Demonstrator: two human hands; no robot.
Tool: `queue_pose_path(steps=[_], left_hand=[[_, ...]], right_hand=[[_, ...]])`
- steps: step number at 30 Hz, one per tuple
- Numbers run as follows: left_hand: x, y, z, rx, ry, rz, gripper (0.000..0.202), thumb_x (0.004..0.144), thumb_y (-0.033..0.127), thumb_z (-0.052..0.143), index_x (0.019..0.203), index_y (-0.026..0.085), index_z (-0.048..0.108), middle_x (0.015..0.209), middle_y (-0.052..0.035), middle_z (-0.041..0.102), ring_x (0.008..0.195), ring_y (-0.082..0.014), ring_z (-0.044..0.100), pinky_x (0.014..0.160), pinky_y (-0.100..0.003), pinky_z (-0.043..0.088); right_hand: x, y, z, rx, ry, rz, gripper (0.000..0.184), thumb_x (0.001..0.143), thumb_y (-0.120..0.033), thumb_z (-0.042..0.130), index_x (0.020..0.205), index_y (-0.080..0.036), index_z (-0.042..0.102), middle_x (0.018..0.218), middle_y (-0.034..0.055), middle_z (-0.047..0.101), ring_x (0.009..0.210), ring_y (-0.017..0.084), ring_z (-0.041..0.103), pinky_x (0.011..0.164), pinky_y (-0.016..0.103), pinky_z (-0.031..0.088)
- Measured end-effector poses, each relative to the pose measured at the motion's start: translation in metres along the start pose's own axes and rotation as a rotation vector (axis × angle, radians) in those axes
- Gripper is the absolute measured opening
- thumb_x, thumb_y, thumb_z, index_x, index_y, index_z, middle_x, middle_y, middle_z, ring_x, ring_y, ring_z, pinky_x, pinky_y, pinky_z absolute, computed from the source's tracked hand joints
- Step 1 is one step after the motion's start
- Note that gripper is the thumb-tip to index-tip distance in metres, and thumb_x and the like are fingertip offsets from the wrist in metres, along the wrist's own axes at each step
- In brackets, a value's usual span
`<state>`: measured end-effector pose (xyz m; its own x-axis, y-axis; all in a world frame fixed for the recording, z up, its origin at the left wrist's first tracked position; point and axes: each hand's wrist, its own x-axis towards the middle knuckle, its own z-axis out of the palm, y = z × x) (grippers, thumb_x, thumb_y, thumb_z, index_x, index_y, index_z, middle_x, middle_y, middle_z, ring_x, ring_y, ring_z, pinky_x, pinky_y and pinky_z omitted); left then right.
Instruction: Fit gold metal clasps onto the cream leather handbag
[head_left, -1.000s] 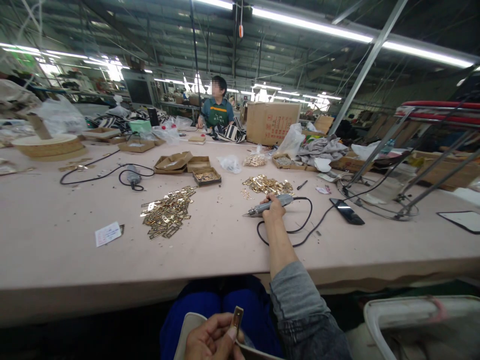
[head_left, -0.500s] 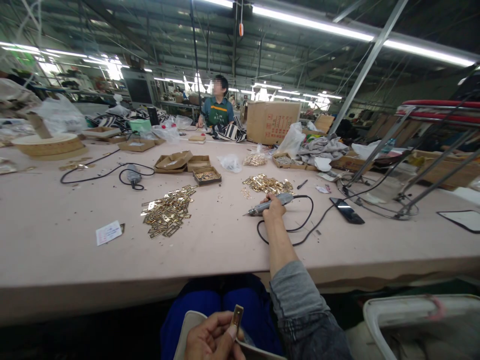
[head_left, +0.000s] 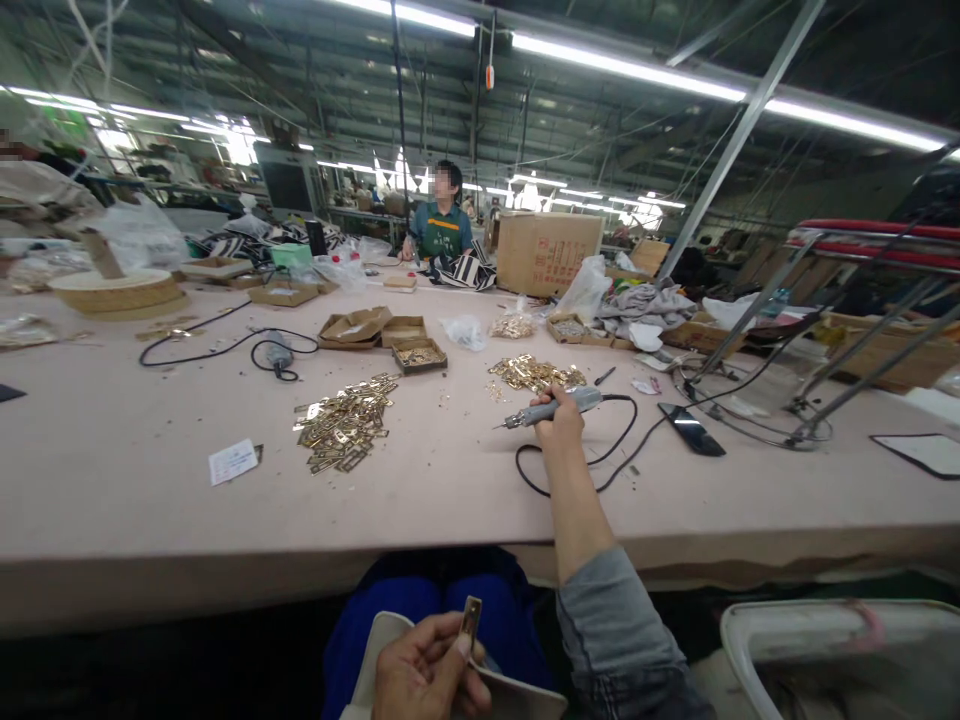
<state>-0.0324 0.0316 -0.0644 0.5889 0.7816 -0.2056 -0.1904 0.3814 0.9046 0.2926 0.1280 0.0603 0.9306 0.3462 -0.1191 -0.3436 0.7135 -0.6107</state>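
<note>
My right hand [head_left: 559, 418] reaches out over the pink table [head_left: 150, 500] and grips a grey electric screwdriver [head_left: 551, 408], its tip pointing left and its black cord looping beside my wrist. Low in my lap, my left hand [head_left: 420, 668] pinches a small gold metal plate [head_left: 470, 617] upright, above a pale bag or panel [head_left: 375, 660]. A heap of gold plates [head_left: 343, 423] lies left of the tool. Another gold pile [head_left: 534, 373] lies just beyond it.
Open cardboard trays [head_left: 390, 335] with gold parts, a black phone [head_left: 691, 429], a paper slip [head_left: 233, 461], a second corded tool [head_left: 277, 353] and a large carton [head_left: 546, 251] stand on the table. A person in green sits at the far side. Metal stand legs rise at right.
The view has shifted slightly; my right hand with the screwdriver has lifted a little and drawn slightly toward me. My left hand still holds the plate.
</note>
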Motion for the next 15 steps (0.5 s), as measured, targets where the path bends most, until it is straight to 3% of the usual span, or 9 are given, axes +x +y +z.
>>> queue_pose_path(steps=[3,7,10,12,15], left_hand=[[-0.006,0.006,0.003,0.023,0.017,0.011,0.050,0.073,0.052,0.085,0.094,0.008,0.073,0.073,-0.0131,0.076,0.047,-0.0189,0.068,0.043,-0.023,0.053],[-0.010,0.011,0.007,0.033,0.021,-0.028,0.047,0.073,0.044,0.083,0.097,0.005,0.070,0.075,-0.0139,0.076,0.050,-0.0203,0.070,0.044,-0.024,0.056],[-0.013,0.011,0.011,0.034,0.035,-0.053,0.043,0.074,0.040,0.081,0.096,0.004,0.070,0.072,-0.0136,0.076,0.048,-0.0192,0.069,0.043,-0.022,0.054],[-0.017,0.011,0.014,0.032,0.042,-0.055,0.041,0.075,0.038,0.080,0.095,0.004,0.069,0.071,-0.0132,0.075,0.048,-0.0189,0.069,0.043,-0.022,0.054],[-0.020,0.012,0.017,0.036,0.039,-0.034,0.037,0.078,0.035,0.078,0.095,0.004,0.068,0.072,-0.0125,0.075,0.049,-0.0183,0.069,0.043,-0.022,0.055]], right_hand=[[-0.048,-0.023,-0.008,-0.020,-0.110,-0.023,0.024,0.076,-0.014,0.076,0.083,-0.017,0.053,0.072,-0.0047,0.056,0.055,0.007,0.050,0.052,0.019,0.052],[-0.135,-0.042,-0.033,-0.079,-0.343,-0.106,0.030,0.073,-0.017,0.082,0.090,-0.018,0.057,0.076,-0.0036,0.057,0.058,0.008,0.051,0.055,0.022,0.050],[-0.195,-0.048,-0.052,-0.193,-0.363,-0.168,0.029,0.075,-0.019,0.082,0.091,-0.018,0.058,0.073,-0.0035,0.055,0.057,0.009,0.050,0.055,0.024,0.048],[-0.222,-0.047,-0.064,-0.261,-0.372,-0.226,0.024,0.079,-0.020,0.080,0.091,-0.018,0.059,0.072,-0.0030,0.053,0.057,0.010,0.050,0.055,0.025,0.047],[-0.241,-0.043,-0.075,-0.327,-0.414,-0.316,0.018,0.084,-0.020,0.076,0.093,-0.019,0.060,0.074,-0.0022,0.052,0.057,0.010,0.050,0.057,0.026,0.047]])
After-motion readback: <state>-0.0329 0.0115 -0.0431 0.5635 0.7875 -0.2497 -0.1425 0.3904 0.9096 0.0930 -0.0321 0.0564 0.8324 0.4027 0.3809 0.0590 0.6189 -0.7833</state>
